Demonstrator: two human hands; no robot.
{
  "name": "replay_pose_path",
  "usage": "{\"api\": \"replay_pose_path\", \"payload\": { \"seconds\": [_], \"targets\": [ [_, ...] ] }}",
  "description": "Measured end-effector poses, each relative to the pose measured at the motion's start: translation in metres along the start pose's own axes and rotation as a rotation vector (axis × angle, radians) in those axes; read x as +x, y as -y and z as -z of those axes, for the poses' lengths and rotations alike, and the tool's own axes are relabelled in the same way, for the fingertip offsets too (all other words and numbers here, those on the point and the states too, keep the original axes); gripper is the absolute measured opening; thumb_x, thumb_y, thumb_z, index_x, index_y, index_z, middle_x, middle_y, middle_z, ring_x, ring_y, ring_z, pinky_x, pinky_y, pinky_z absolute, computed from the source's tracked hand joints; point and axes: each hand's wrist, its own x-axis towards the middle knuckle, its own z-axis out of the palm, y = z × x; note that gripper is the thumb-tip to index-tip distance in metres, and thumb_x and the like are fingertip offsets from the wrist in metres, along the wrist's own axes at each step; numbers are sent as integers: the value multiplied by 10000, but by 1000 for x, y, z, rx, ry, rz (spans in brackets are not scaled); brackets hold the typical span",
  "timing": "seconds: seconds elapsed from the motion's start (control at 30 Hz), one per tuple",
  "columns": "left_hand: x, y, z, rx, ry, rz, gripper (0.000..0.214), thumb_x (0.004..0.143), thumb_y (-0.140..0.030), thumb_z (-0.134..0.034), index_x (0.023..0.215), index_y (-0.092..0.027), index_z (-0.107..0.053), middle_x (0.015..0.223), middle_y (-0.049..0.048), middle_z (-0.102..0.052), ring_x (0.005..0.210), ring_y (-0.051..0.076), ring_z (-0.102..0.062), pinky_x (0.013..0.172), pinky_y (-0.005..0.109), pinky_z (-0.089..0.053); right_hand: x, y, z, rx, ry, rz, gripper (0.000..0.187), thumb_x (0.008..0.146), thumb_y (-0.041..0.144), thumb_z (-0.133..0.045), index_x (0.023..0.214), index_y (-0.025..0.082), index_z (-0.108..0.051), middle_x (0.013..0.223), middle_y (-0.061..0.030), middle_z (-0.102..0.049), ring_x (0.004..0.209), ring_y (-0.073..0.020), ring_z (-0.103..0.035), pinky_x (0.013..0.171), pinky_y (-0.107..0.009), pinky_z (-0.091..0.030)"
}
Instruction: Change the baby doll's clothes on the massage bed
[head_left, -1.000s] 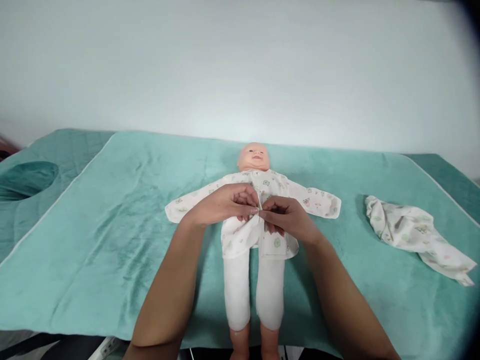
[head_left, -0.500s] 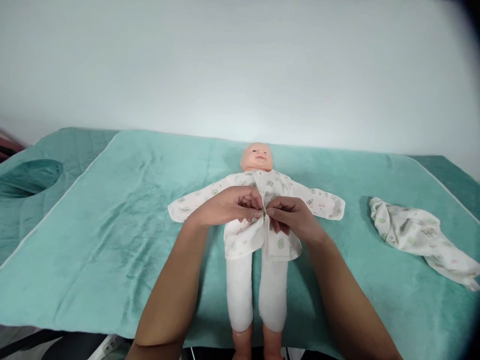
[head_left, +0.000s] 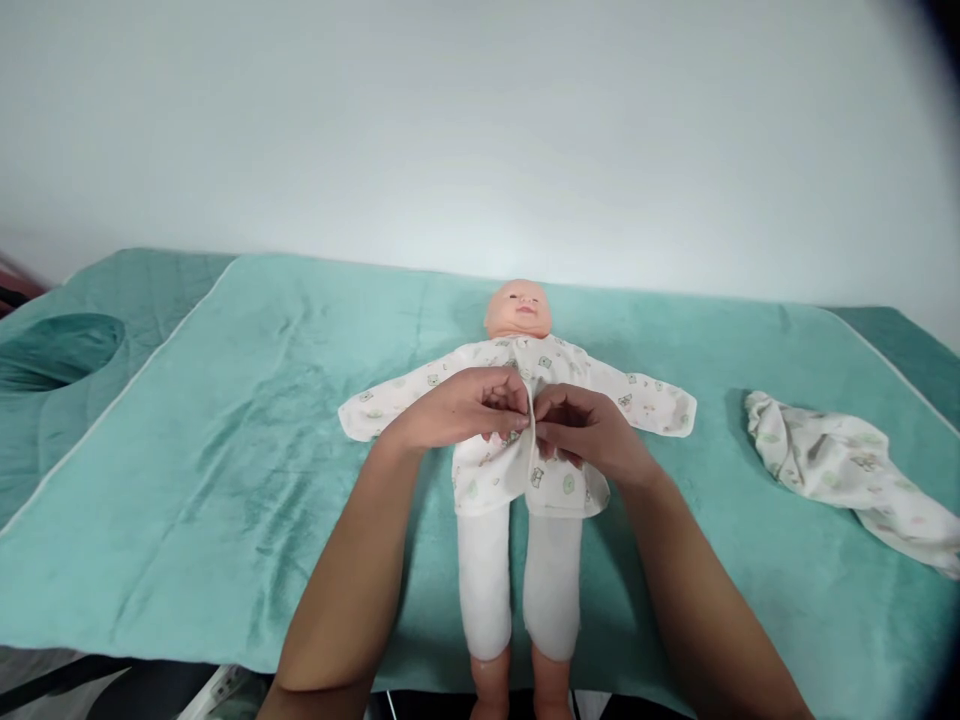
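Probably care-training room: green-covered massage-style bed (head_left: pixel 225 450), oval opening (head_left: pixel 64 350), dressed doll (head_left: pixel 491 480).

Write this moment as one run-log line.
Left hand: pinching shirt front; right hand: pinching shirt front; doll: face up on green sheet; patterned cloth: bunched, apart

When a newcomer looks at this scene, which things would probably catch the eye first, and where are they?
Probably the baby doll, lying face up on the green cover with its sleeves spread wide. Over its middle, the left hand and right hand pinch the front of its white printed shirt. A crumpled printed cloth lies apart at the picture's right.
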Motion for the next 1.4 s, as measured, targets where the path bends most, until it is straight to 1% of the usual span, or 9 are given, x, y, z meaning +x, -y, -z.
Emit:
{"api": "replay_pose_path", "payload": {
  "seconds": [0.1, 0.17, 0.37, 0.5, 0.6, 0.73, 0.97, 1.3, 1.4],
  "targets": [
    [0, -1, 0, 31, -3, 18, 130, 858, -262, -622, 898, -153, -563, 759, 6, -608, 679, 100, -573, 562, 202, -436, -1, 2, -3, -42, -23, -45, 233, 830, 349, -699, 934, 191, -563, 635, 8, -604, 512, -90, -473, 411, -183, -348],
    [-1, -1, 0, 53, -15, 24, 127, 858, -260, -619, 907, -154, -568, 770, 10, -615, 691, 105, -581, 552, 198, -431, -1, 2, -5, -50, -14, -37, 232, 824, 323, -701, 941, 198, -544, 650, 16, -596, 526, -91, -472, 425, -189, -348],
    [-2, -1, 0, 62, -16, -7, 207, 873, -351, -623, 928, -156, -579, 756, 8, -604, 676, 100, -555, 538, 195, -410, 0, -1, -11, -113, -76, 112, 202, 805, 276, -706, 885, 189, -542, 779, 8, -555, 646, -102, -511, 557, -240, -414],
    [-2, -1, -1, 89, -63, -2, 150, 837, -273, -649, 916, -164, -583, 735, -16, -574, 650, 75, -497, 547, 183, -385, 1, -1, -13, -163, -114, 113, 212, 810, 291, -702, 883, 191, -531, 773, 15, -531, 633, -96, -490, 548, -244, -393],
    [-2, 0, -1, 133, -89, 15, 113, 813, -208, -635, 901, -167, -577, 751, -16, -577, 672, 85, -516, 572, 195, -403, 1, -1, -12, -114, -75, 96, 214, 817, 286, -695, 893, 194, -517, 760, 20, -521, 619, -94, -488, 540, -241, -391],
    [-2, 1, 0, 86, -72, 22, 136, 793, -208, -648, 895, -167, -568, 750, -12, -593, 688, 104, -561, 592, 212, -425, 1, 0, -9, -35, -28, 70, 226, 818, 273, -697, 921, 196, -510, 757, 19, -543, 617, -99, -519, 526, -232, -398],
    [-1, 6, 0, 29, -66, 10, 114, 793, -194, -636, 874, -163, -563, 738, -7, -605, 677, 110, -578, 592, 221, -430, 0, 3, -9, -31, -20, 18, 210, 814, 243, -695, 916, 191, -518, 680, 36, -548, 551, -75, -466, 465, -194, -357],
    [1, 7, -4, 210, -182, -48, 114, 715, -79, -569, 777, -163, -525, 683, -40, -491, 613, 72, -435, 532, 201, -351, 0, 6, -5, -63, 2, -52, 214, 835, 315, -681, 921, 203, -520, 643, 29, -595, 528, -85, -464, 416, -179, -340],
    [2, 9, -4, 184, -189, -77, 115, 711, -63, -567, 763, -156, -522, 689, -37, -490, 610, 69, -437, 527, 198, -351, 0, 6, -5, -67, 6, -57, 208, 830, 310, -683, 918, 202, -529, 641, 27, -600, 530, -86, -471, 418, -175, -346]
  ]
}}
